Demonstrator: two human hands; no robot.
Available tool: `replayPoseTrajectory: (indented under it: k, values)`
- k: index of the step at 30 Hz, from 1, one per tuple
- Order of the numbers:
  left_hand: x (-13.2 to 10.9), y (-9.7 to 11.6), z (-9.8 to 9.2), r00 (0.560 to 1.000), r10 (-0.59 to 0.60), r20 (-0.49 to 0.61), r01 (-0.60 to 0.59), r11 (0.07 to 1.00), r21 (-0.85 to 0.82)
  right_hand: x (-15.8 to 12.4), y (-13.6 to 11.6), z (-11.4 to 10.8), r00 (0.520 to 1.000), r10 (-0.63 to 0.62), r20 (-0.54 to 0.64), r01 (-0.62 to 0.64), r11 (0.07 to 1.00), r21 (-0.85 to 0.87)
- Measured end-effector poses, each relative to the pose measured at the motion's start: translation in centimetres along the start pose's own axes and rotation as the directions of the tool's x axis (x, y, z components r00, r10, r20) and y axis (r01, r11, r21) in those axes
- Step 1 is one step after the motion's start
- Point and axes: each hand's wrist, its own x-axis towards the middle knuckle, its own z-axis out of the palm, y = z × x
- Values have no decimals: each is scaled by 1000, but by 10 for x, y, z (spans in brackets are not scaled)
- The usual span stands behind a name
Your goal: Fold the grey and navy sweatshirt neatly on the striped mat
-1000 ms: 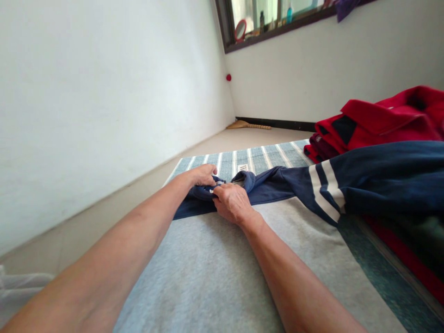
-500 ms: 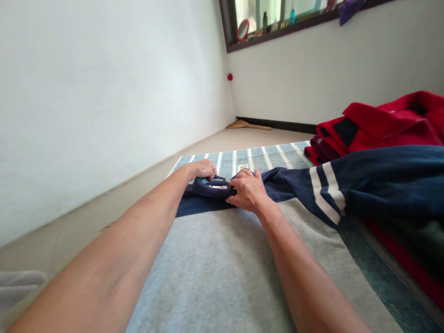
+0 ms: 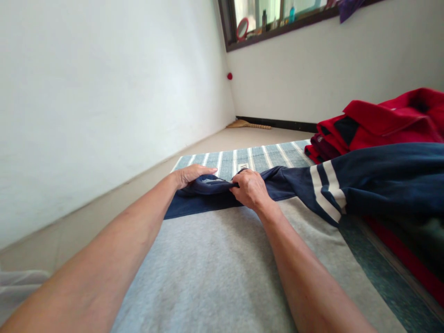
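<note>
A grey sweatshirt (image 3: 215, 259) with a navy yoke and navy sleeves lies spread out in front of me, its neckline at the far end. My right hand (image 3: 251, 187) is closed on the right side of the navy collar (image 3: 211, 186), thumb and fingers pinching the edge. At the collar's left side my left hand (image 3: 194, 175) rests on the navy fabric, its visible fingers stretched out toward the neckline; part of that hand is hidden. The right sleeve, with two white stripes (image 3: 326, 192), stretches off to the right.
Beneath lies a blue-green mat (image 3: 222, 162) with white stripes. Folded red clothing (image 3: 385, 122) is piled at the right. A small broom (image 3: 248, 124) lies on the floor by the far wall. A white wall (image 3: 104, 83) rises at left, and a window ledge (image 3: 270, 37) holds a mirror and bottles.
My left hand has shifted slightly left and its fingers have straightened from a pinch. The collar opening looks flatter and more stretched. My right hand stays at the collar with a tighter pinch.
</note>
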Motion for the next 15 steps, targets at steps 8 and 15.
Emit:
replayPoseTrajectory:
  k: [8, 15]
  values:
    - [32, -8, 14, 864, 46, -502, 78, 972, 222, 0, 0, 5, 998, 22, -60, -23, 1000, -15]
    - [-16, 0, 7, 856, 457, -241, -369, 868, 333, 1, 0, 4, 998, 36, -58, -36, 999, 15]
